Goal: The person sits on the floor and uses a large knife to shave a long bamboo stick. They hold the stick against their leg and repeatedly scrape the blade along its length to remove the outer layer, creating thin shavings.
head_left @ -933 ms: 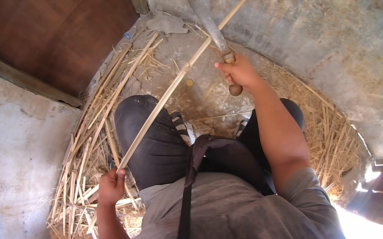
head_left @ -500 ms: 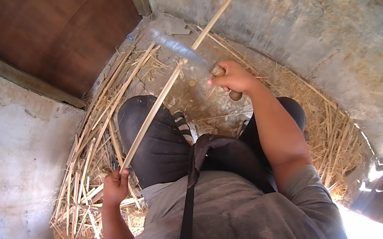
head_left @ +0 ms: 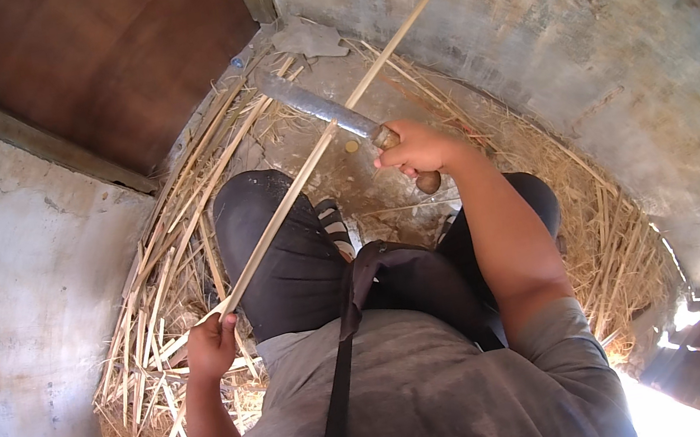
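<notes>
While the pale strip (head_left: 306, 174) is gripped at its near end by the left hand (head_left: 213, 345), it is crossed by the knife (head_left: 314, 104), contact unclear.
Its long axis is slanted forward and rightward; the crossing is set nearer the right hand (head_left: 419, 148), whose fingers are wrapped round the handle (head_left: 385, 136).

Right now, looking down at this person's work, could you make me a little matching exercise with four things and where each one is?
Things:
1. Large knife
2. Long pale strip
3. Brown panel
4. Black strap

Places:
A. Lying over the grey shirt
B. Gripped by its handle in the right hand
C. At the picture's upper left
D. Lower end in the left hand

Pairs: 1-B, 2-D, 3-C, 4-A
</notes>
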